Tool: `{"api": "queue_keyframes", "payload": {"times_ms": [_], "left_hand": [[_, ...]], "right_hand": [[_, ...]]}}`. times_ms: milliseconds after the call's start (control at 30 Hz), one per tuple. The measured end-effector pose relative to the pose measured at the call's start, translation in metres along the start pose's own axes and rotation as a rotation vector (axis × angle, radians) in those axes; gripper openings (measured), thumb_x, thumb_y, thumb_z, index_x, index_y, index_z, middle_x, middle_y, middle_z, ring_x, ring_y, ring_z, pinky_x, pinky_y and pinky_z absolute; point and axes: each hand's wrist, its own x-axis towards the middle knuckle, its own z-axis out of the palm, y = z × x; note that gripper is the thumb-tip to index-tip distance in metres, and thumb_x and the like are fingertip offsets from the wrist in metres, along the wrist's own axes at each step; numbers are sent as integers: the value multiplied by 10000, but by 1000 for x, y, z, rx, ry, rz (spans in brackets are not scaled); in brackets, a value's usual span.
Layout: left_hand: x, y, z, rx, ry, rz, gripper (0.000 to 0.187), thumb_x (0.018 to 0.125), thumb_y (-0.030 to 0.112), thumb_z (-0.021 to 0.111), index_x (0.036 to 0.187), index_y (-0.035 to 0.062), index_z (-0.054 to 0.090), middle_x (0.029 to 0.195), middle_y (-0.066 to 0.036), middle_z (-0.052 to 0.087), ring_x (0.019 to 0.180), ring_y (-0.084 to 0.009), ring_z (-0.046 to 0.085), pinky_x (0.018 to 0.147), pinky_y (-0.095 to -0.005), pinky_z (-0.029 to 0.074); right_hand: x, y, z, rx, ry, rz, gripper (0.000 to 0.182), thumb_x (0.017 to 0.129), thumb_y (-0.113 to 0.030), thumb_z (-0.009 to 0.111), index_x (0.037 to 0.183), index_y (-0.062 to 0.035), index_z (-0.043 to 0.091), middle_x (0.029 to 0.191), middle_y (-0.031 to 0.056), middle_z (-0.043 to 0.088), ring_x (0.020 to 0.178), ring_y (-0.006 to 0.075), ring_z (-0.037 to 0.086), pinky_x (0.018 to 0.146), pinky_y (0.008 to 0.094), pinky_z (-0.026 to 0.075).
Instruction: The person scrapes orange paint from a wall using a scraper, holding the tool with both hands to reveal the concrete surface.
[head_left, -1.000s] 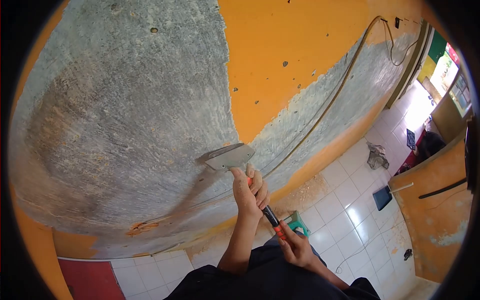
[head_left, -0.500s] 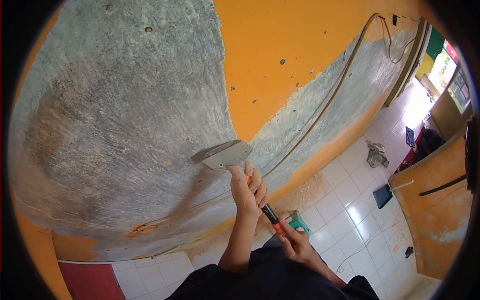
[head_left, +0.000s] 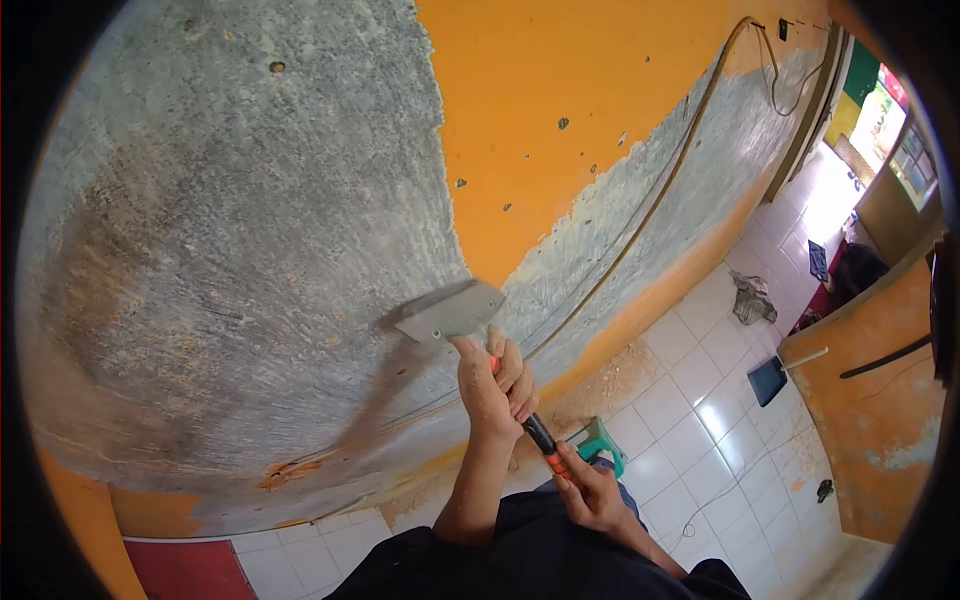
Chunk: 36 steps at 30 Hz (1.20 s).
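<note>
A long-handled scraper (head_left: 452, 312) with a broad grey metal blade lies against the wall, right at the lower tip of the orange paint (head_left: 540, 110). My left hand (head_left: 492, 385) is wrapped round the upper handle, just behind the blade. Farther down, my right hand (head_left: 592, 488) grips the black and red handle (head_left: 540, 433) near its end. Around the blade the wall is bare grey plaster (head_left: 270, 210), with a rough, streaked surface. Dust coats the fingers of my left hand.
A brown cable (head_left: 660, 200) hangs along the wall. Below, paint flakes (head_left: 625, 375) litter the white tile floor (head_left: 680, 455). A green plastic object (head_left: 602, 445) stands beside my legs. Rightward are a crumpled plastic bag (head_left: 752, 298), a dustpan (head_left: 768, 382) and a low orange wall (head_left: 880, 430).
The scraper blade has shifted very slightly left along the wall, both hands still on the handle. The view has moved a little.
</note>
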Motion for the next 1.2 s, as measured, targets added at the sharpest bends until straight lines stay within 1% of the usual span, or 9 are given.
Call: {"api": "queue_keyframes", "payload": {"times_ms": [167, 267, 367, 467, 633, 800, 900, 1033, 1200], "left_hand": [[-1, -4, -11, 3, -31, 18, 522, 870, 693, 372, 783, 180, 413, 487, 68, 263, 295, -59, 182, 244, -229, 158], [-4, 3, -4, -24, -15, -11, 515, 883, 677, 369, 795, 172, 418, 490, 64, 260, 293, -58, 185, 242, -228, 164], [0, 8, 4, -31, -146, 106, 496, 902, 652, 362, 821, 167, 429, 493, 62, 259, 293, -56, 187, 239, -229, 168], [-3, -3, -13, -27, -128, 42, 463, 932, 614, 341, 860, 167, 443, 518, 60, 284, 298, -59, 205, 239, -229, 186], [6, 0, -7, -261, -472, 145, 417, 988, 520, 279, 975, 130, 427, 600, 39, 339, 330, -60, 267, 249, -220, 249], [6, -5, -14, -349, -507, 139, 413, 1003, 487, 260, 1005, 105, 418, 618, 28, 349, 345, -59, 287, 259, -208, 269], [4, -3, -8, -379, -524, 150, 415, 1007, 479, 256, 1012, 98, 421, 622, 25, 352, 349, -59, 290, 267, -203, 277], [5, -6, -10, -434, -557, 138, 419, 1009, 473, 253, 1023, 91, 426, 622, 23, 354, 355, -58, 299, 275, -197, 286], [7, -3, -3, -470, -580, 142, 420, 1009, 475, 253, 1020, 93, 428, 624, 22, 363, 362, -62, 311, 279, -197, 292]], "right_hand": [[-3, 0, 7, 0, -30, 78, 530, 879, -32, 573, 1385, -26, 418, 624, 88, 586, 498, 179, 586, 509, 267, 455], [2, -9, 7, 37, 64, -56, 512, 885, -44, 570, 1377, -28, 431, 572, 74, 549, 472, 175, 568, 503, 268, 446], [2, -9, 0, 63, -28, 135, 480, 905, -57, 546, 1372, -24, 438, 662, 92, 609, 528, 172, 596, 554, 270, 471], [-9, -16, 8, 98, 36, 93, 480, 910, -65, 541, 1377, -26, 433, 630, 85, 589, 508, 170, 582, 532, 278, 458], [-3, -28, -4, 75, -38, 178, 499, 916, -69, 535, 1398, -42, 410, 654, 80, 603, 534, 177, 599, 571, 268, 476], [-2, -30, 2, 81, 38, 45, 490, 924, -96, 538, 1397, -53, 416, 602, 73, 574, 501, 177, 587, 543, 274, 465], [1, -35, -8, 112, -32, 187, 490, 918, -81, 544, 1393, -58, 424, 634, 83, 598, 513, 184, 598, 552, 277, 473], [0, -40, -9, 58, 11, 81, 492, 914, -71, 548, 1391, -60, 428, 652, 88, 611, 516, 190, 603, 558, 285, 479], [4, -50, -16, -7, -37, 184, 490, 915, -80, 549, 1391, -71, 432, 633, 81, 599, 507, 187, 594, 532, 291, 474]]}}
